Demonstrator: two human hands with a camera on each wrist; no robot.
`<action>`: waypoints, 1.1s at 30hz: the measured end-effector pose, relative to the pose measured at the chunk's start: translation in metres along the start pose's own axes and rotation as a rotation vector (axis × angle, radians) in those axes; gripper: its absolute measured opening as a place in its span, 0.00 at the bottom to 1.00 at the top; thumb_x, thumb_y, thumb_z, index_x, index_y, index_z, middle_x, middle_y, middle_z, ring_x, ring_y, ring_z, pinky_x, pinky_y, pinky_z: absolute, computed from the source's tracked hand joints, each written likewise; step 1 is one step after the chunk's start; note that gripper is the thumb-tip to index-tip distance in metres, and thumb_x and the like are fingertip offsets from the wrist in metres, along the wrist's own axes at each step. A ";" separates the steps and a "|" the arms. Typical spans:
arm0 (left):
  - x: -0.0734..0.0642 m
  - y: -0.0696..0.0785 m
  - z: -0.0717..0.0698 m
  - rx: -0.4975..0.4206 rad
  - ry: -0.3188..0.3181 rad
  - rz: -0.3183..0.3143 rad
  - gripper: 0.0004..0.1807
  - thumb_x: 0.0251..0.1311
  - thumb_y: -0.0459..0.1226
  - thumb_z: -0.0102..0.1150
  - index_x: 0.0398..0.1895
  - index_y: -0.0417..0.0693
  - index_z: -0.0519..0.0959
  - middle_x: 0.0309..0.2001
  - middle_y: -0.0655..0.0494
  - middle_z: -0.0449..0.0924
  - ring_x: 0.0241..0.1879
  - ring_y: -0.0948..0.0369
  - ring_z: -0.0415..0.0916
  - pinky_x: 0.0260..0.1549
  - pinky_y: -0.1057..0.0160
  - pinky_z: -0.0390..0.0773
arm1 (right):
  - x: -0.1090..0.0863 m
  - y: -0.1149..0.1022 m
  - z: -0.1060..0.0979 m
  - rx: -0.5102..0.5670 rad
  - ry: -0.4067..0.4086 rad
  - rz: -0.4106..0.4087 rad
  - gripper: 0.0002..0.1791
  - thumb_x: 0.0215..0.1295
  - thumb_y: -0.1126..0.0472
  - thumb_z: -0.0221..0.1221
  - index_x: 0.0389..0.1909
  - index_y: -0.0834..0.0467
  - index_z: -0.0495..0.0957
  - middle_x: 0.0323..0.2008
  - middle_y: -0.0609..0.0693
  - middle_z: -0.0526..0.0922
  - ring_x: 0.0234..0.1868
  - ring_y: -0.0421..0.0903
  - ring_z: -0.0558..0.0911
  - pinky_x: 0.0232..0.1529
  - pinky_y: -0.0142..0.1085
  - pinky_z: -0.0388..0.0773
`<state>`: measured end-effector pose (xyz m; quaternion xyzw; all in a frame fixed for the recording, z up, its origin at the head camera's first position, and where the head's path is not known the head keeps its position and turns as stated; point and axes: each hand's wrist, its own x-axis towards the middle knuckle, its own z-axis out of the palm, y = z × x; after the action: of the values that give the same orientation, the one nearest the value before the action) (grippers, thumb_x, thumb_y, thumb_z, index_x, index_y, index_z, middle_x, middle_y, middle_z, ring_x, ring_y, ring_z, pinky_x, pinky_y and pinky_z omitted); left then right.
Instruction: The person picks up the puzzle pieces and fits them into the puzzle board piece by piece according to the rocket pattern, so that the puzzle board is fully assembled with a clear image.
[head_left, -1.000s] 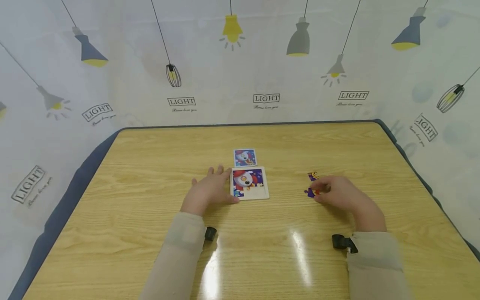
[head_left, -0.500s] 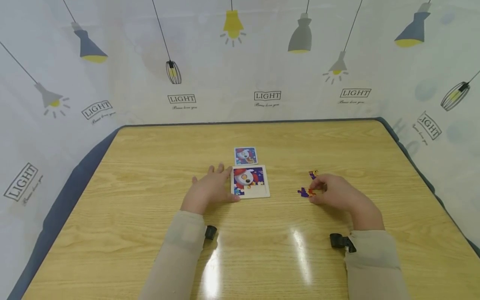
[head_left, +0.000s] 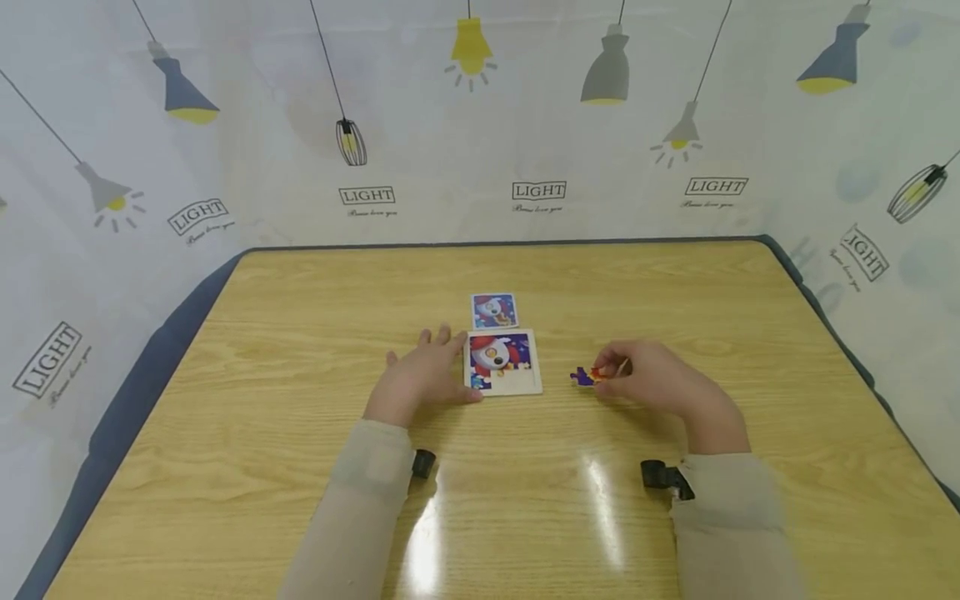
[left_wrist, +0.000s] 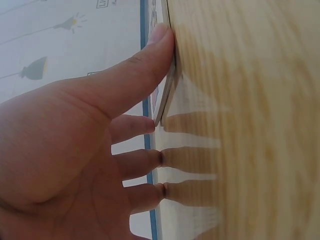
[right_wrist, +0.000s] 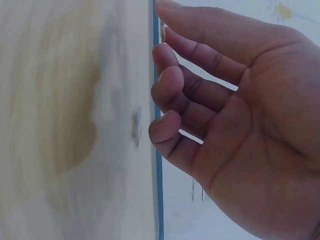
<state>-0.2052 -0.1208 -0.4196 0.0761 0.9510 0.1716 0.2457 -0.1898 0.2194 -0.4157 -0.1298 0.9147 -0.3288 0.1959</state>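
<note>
A square puzzle tray [head_left: 538, 379] with a pale frame lies mid-table, its picture of a white and red cartoon rocket partly filled in. Bare board shows at its lower right. My left hand [head_left: 420, 377] rests at the tray's left side, fingers spread, thumb on the lower left corner; the left wrist view shows the thumb [left_wrist: 145, 67] along the tray's edge. To the right, my right hand [head_left: 652, 379] pinches a purple and orange puzzle piece [head_left: 582, 377] between thumb and fingertips, close over the table. The right wrist view shows the other fingers [right_wrist: 167, 85] curled loosely.
A small picture card [head_left: 495, 311] with the same rocket image lies against the tray's far edge. The wooden table [head_left: 300, 317] runs back to a dark-edged rim, with a lamp-print cloth [head_left: 435, 150] behind it. Black wrist mounts [head_left: 654, 473] sit at both cuffs.
My right hand has moved left toward the tray with the puzzle piece. Another piece seen earlier beyond that hand no longer shows. My left hand has stayed at the tray.
</note>
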 end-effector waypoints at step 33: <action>0.003 -0.002 0.004 0.013 0.023 0.000 0.60 0.60 0.64 0.72 0.88 0.62 0.48 0.89 0.51 0.35 0.88 0.43 0.31 0.76 0.18 0.36 | 0.063 -0.080 0.058 -0.053 -0.074 -0.073 0.12 0.70 0.58 0.70 0.50 0.57 0.84 0.38 0.50 0.84 0.39 0.45 0.79 0.43 0.35 0.79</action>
<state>-0.2059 -0.1208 -0.4245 0.0757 0.9549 0.1662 0.2342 -0.2112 0.1045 -0.4212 -0.1801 0.9099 -0.3063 0.2140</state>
